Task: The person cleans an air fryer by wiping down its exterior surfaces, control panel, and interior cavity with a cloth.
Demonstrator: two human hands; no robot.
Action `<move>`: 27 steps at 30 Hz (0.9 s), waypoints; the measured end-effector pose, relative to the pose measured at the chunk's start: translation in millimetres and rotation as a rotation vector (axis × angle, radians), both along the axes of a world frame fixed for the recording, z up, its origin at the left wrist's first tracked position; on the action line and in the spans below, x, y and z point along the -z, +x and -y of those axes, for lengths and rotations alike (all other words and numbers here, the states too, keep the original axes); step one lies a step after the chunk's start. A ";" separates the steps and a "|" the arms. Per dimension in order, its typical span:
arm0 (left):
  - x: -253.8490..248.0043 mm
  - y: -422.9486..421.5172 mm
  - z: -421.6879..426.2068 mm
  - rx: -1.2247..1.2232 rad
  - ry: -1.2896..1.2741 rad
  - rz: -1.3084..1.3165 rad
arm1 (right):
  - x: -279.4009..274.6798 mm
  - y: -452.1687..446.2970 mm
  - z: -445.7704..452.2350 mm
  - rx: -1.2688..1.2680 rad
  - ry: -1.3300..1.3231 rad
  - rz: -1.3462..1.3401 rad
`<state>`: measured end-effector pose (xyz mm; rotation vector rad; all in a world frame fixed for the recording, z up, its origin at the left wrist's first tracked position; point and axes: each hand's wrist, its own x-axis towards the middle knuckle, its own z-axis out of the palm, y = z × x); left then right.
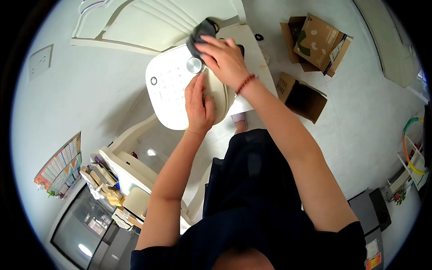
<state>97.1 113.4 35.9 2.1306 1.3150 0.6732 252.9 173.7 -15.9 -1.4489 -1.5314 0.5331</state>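
Observation:
A white appliance (pixel 170 96) with a rounded-square face, small rows of print and a round silver knob (pixel 194 65) rests on a white seat or stool (pixel 258 54). My left hand (pixel 198 105) lies on that face just below the knob, its fingers stretched out and holding nothing. Above the knob, my right hand (pixel 225 59) presses a dark grey cloth (pixel 200 37) against the appliance's upper edge. Part of the cloth is hidden under the fingers, and its outline is slightly blurred.
A white panelled headboard (pixel 148 24) stands behind the appliance. Cardboard boxes (pixel 320 42) lie on the tiled floor to the right, one opened box (pixel 302 98) nearer me. To the left, a white shelf (pixel 126 173) carries books and papers.

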 end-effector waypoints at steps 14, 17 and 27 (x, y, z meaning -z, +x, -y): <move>-2.4 -0.8 -1.7 -0.033 -0.055 0.123 | -13.2 8.3 8.9 0.041 0.082 0.079; 0.7 -8.7 -2.8 -0.082 -0.106 0.256 | -13.5 3.2 10.8 0.025 0.039 0.060; 4.2 -9.8 -3.6 -0.147 -0.145 0.389 | -12.4 0.2 118.5 -0.201 -0.001 0.009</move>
